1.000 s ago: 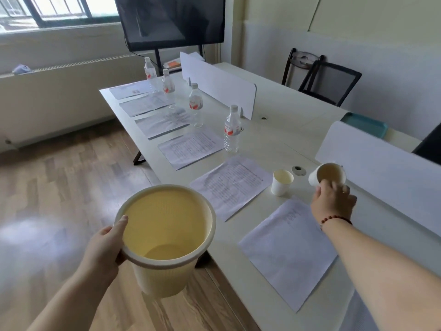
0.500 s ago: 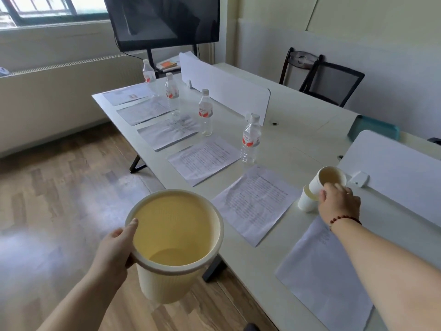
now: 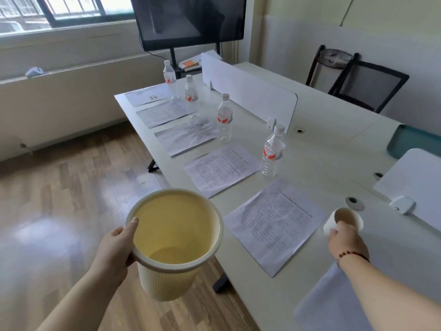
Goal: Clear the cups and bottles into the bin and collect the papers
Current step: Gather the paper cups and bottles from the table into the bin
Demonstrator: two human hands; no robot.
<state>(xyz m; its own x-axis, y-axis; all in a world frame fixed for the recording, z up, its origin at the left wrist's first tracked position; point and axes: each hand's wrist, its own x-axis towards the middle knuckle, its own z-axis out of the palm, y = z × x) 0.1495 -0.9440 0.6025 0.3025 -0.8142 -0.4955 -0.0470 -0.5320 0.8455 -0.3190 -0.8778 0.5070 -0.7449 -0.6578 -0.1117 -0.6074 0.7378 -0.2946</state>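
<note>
My left hand (image 3: 114, 247) grips the rim of a pale yellow bin (image 3: 175, 242), held over the floor beside the white table (image 3: 334, 163). The bin looks empty inside. My right hand (image 3: 347, 242) is closed on white paper cups (image 3: 343, 219), stacked and tilted, just above the table's near right part. Several water bottles stand in a row along the table; the nearest bottle (image 3: 272, 151) is past the closest printed sheet (image 3: 274, 223). More papers (image 3: 220, 168) lie in a line toward the far end, and one sheet (image 3: 334, 304) lies under my right forearm.
White divider panels (image 3: 248, 94) run along the table's middle, another panel (image 3: 415, 185) at the right. A teal tray (image 3: 415, 142) sits behind it. Black chairs (image 3: 365, 84) stand by the far wall, a dark screen (image 3: 188, 17) beyond the table. Wooden floor lies to the left.
My right hand set the held cup into the second cup on the table and lifted both. The view shifted along the table; the bin stays in my left hand.
</note>
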